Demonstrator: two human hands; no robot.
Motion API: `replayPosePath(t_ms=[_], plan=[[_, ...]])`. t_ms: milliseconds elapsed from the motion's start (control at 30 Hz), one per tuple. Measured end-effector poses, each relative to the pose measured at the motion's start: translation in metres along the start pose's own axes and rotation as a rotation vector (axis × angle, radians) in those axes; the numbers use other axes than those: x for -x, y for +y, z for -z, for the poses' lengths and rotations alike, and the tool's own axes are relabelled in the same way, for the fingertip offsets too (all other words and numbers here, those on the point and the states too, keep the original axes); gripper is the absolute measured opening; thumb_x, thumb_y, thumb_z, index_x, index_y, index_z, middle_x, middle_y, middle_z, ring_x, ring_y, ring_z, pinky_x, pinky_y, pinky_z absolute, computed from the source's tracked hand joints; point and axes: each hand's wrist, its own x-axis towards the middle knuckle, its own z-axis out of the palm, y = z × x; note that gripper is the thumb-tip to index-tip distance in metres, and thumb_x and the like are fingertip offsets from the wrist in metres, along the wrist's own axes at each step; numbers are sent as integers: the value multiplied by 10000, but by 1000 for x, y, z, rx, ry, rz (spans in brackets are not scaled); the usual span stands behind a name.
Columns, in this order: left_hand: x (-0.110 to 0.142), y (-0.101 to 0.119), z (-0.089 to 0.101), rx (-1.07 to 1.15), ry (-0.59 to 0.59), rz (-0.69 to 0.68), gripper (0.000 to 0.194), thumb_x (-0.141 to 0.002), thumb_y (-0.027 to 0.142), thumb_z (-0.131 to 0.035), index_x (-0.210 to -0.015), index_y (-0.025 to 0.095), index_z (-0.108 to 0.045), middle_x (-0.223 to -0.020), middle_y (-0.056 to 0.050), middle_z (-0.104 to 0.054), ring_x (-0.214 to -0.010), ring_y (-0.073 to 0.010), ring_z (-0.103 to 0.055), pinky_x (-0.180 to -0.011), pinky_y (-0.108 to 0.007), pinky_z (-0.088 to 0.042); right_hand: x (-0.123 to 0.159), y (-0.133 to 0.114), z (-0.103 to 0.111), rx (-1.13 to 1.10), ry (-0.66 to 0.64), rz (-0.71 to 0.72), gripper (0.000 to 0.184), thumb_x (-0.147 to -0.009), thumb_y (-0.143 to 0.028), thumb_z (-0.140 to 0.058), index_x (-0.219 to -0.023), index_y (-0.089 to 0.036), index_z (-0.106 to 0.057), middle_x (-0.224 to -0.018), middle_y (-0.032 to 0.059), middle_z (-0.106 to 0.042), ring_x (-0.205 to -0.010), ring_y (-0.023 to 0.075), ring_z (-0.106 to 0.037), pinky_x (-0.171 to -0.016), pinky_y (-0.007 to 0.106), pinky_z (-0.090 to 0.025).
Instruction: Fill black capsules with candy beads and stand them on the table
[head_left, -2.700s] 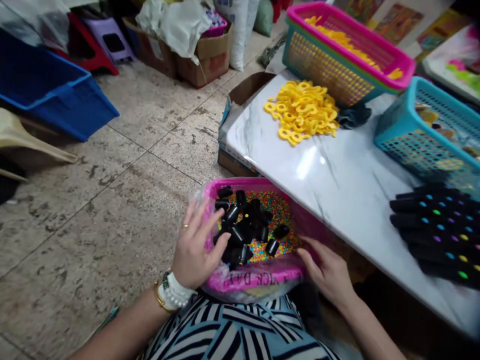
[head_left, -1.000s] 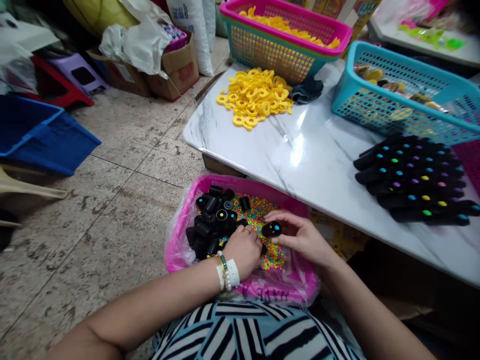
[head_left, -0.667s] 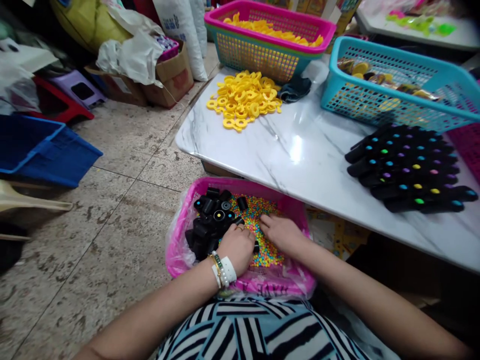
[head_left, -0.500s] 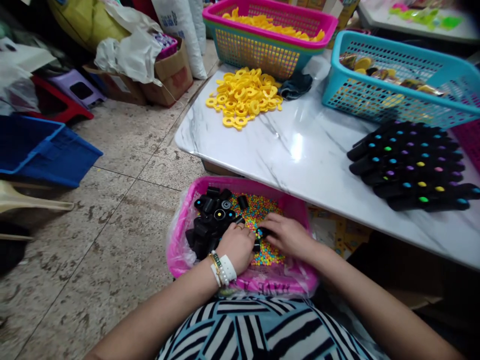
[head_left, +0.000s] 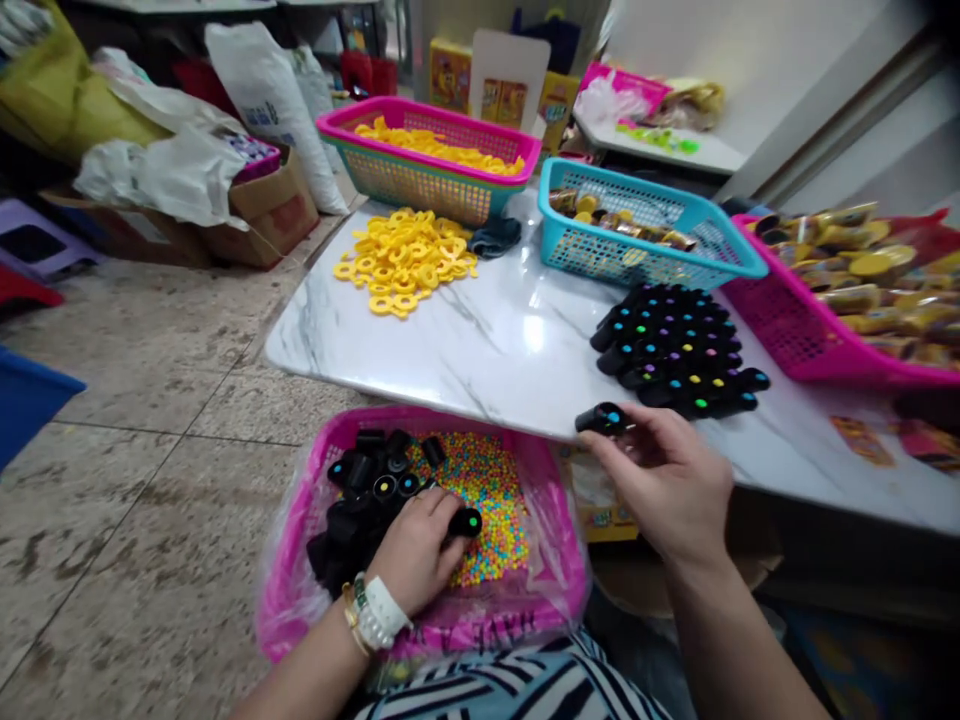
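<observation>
A pink basket [head_left: 540, 610] lined with clear plastic rests on my lap. It holds tiny coloured beads [head_left: 487, 490] and a heap of short black tubes [head_left: 367, 480]. My left hand [head_left: 416, 550] lies in the basket, fingers closed round a black tube with a green end [head_left: 466, 522]. My right hand [head_left: 664, 480] is raised at the table edge, pinching a black tube with a blue end [head_left: 602, 418]. Just beyond it, a stack of filled black tubes [head_left: 675, 350] lies on the marble table [head_left: 495, 340].
On the table lie a heap of yellow rings [head_left: 405, 260], a pink-rimmed basket of yellow pieces [head_left: 427, 160], a blue basket [head_left: 637, 225] and a pink basket of gold-wrapped items [head_left: 847, 290]. Cardboard boxes, sacks and stools crowd the floor at left.
My right hand has lifted out of the lap basket with a blue-ended tube and moved up to the table edge. My left hand now grips a green-ended tube. The view has tilted up.
</observation>
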Motion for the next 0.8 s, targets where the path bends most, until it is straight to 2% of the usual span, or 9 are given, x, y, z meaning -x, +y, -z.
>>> replayPosePath(t_ms=[167,300,333,400,467,533,633,733,800], plan=[[0,0,1,73,57,12,225,-835,200,-552,-1058,200,-584,-1011,-79,-617,-934,-224,-613,-850,-370,-516,-23,20,-10,366,126,62,302,-818,-457,-659,-711,-174,-646,-641,28,-616,-607,173,-568,-593,290,-427],[0,5,7,161,115,90,223,-834,276,-604,-1033,176,-608,-889,-58,-631,-804,-196,-622,-761,-332,-521,-2,6,-12,310,121,102,339,-868,-413,-627,-608,-199,-592,-590,22,-588,-590,159,-545,-576,283,-411],[-1,6,8,198,140,126,239,-827,296,-629,-1033,174,-613,-855,-45,-636,-762,-183,-619,-732,-316,-518,8,0,-13,219,53,104,298,-869,-389,-632,-641,-199,-616,-610,22,-603,-593,153,-550,-585,281,-429],[-2,9,8,271,198,184,270,-808,312,-676,-1033,173,-621,-803,-22,-644,-704,-163,-613,-687,-289,-508,32,-14,-20,-45,-227,81,156,-854,-353,-654,-861,-202,-690,-781,41,-680,-652,150,-595,-612,275,-488],[-3,10,5,300,246,185,272,-801,288,-695,-1038,177,-623,-831,-23,-666,-731,-162,-624,-702,-284,-507,53,-23,-35,-327,-586,16,327,-845,-344,-650,-1149,-223,-650,-989,53,-703,-730,151,-640,-622,267,-540],[-4,11,3,259,250,137,255,-815,256,-680,-1050,178,-619,-923,-45,-686,-821,-179,-640,-767,-302,-509,66,-23,-52,-474,-836,-67,418,-864,-338,-608,-1267,-230,-586,-957,36,-710,-688,139,-651,-574,248,-550],[-10,11,8,54,126,46,289,-835,306,-669,-1078,158,-617,-991,-91,-688,-938,-232,-627,-849,-363,-494,64,-8,-74,-343,-882,-47,353,-887,-288,-567,-1228,-207,-608,-784,7,-702,-598,130,-634,-573,245,-545],[-29,9,24,-256,21,-38,319,-837,359,-662,-1043,117,-639,-1028,-146,-665,-1041,-309,-569,-898,-441,-450,48,9,-84,-10,-909,260,349,-895,-171,-529,-1236,-190,-601,-1086,96,-703,-872,196,-689,-781,317,-554],[-46,5,32,-414,-6,-61,255,-879,298,-596,-1014,90,-653,-1051,-176,-650,-1059,-331,-551,-895,-461,-432,40,12,-87,270,-1041,452,356,-889,-97,-489,-1212,-183,-611,-1215,142,-647,-951,241,-686,-796,348,-542]])
